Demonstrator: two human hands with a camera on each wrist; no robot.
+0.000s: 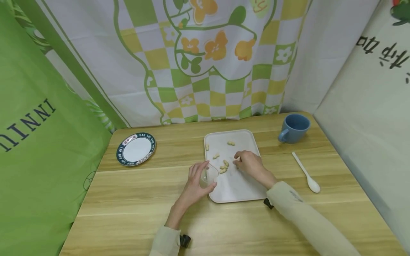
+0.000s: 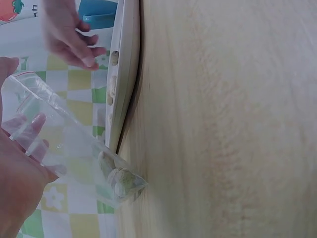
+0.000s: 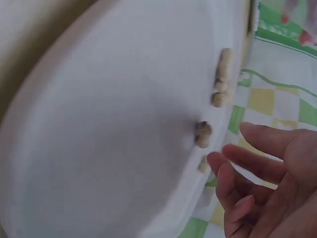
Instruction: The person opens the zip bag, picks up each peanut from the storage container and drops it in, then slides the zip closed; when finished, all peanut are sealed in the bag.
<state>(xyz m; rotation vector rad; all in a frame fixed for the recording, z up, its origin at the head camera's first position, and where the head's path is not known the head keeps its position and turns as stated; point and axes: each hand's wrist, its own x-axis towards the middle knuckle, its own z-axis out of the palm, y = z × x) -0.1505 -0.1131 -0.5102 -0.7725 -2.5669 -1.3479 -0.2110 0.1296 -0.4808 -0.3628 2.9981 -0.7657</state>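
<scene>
A clear plastic zip bag is held by its top in my left hand, its mouth spread between thumb and fingers. Several peanuts lie in the bag's bottom corner, which hangs beside the tray's left edge. Over the white tray, my right hand hovers with loosely bent fingers. Nothing sits between its thumb and fingertips in the right wrist view. Below and left of it, a small group of unshelled peanuts lies on the tray. Another peanut rests near the tray's far side.
A blue mug stands at the back right of the wooden table, with a white spoon in front of it. At the back left lies a dark-rimmed plate. Patterned curtains hang behind the table.
</scene>
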